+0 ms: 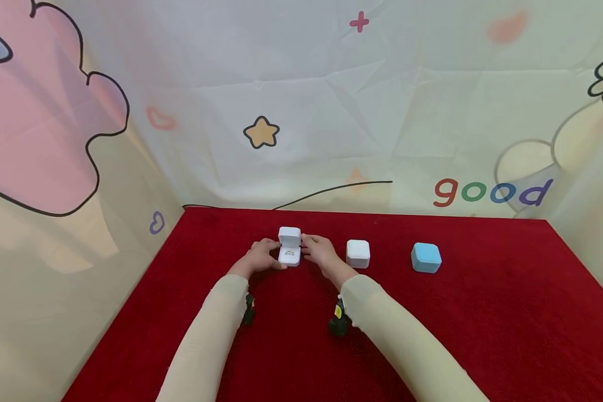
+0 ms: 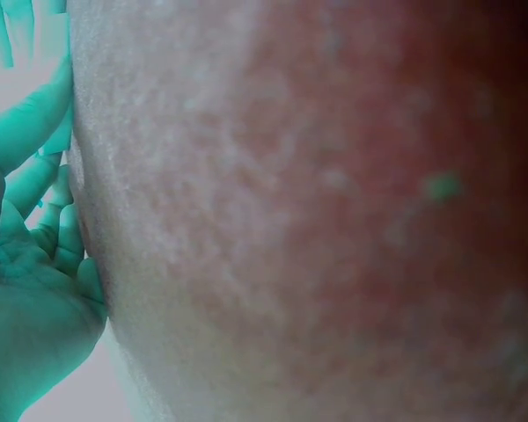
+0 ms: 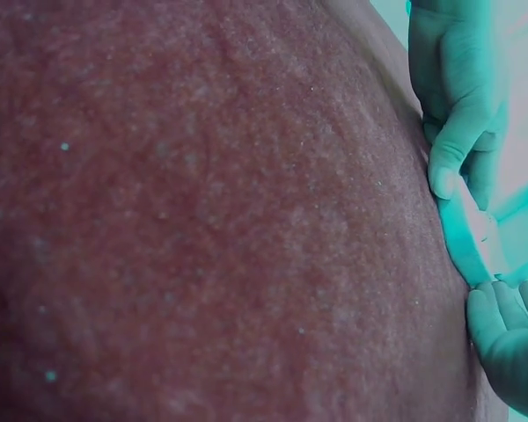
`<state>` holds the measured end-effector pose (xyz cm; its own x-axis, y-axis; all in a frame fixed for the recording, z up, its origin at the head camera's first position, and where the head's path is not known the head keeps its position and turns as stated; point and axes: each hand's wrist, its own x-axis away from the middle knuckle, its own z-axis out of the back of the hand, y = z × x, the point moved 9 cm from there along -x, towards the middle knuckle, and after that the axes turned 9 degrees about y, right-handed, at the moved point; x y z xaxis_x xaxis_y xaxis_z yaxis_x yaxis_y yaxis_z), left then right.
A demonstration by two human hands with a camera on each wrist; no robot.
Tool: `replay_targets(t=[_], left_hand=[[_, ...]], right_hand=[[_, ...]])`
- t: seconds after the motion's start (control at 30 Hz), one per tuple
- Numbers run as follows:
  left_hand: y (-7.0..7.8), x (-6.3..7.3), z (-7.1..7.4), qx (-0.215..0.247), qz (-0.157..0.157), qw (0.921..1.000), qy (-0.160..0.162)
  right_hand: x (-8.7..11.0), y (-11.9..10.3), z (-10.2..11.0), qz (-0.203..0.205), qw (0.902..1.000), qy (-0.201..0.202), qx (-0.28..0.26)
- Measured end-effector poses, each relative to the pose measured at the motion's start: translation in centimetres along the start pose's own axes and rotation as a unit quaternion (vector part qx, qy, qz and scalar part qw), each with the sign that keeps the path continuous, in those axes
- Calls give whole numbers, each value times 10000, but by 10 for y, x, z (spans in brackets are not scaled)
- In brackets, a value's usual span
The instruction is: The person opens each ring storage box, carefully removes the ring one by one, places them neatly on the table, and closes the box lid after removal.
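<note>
A white ring box [image 1: 289, 255] stands with its lid raised on the red cloth, and a ring [image 1: 289, 253] sits in its base. My left hand [image 1: 262, 257] holds the box from the left. In the right wrist view, the left thumb [image 3: 443, 180] presses on the near corner of the ring box [image 3: 463, 233]. At the box's other side, my right hand [image 1: 324, 255] touches it with fairly straight fingers [image 3: 484, 308]. Only part of my left hand [image 2: 40, 325] shows at the edge of the left wrist view.
Right of my hands stands a closed white box [image 1: 358, 254]. Farther right is a closed light-blue box [image 1: 426, 257]. Red cloth [image 1: 482, 312] covers the table, and a printed curtain [image 1: 306, 167] hangs along its back and sides.
</note>
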<state>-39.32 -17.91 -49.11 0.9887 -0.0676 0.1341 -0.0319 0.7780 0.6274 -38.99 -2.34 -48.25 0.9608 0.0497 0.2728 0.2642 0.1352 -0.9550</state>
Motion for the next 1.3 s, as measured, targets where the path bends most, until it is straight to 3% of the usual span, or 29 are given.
replay_targets(t=[0.57, 0.77, 1.3], left_hand=[[3, 4, 1, -54, 6, 10000, -22], [5, 4, 0, -71, 4, 10000, -41], [7, 5, 3, 21, 9, 10000, -94]], right_hand=[[9, 2, 13, -63, 9992, 193, -336], [11, 3, 14, -41, 9995, 258, -181], [15, -8, 5, 534, 9968, 245, 550]])
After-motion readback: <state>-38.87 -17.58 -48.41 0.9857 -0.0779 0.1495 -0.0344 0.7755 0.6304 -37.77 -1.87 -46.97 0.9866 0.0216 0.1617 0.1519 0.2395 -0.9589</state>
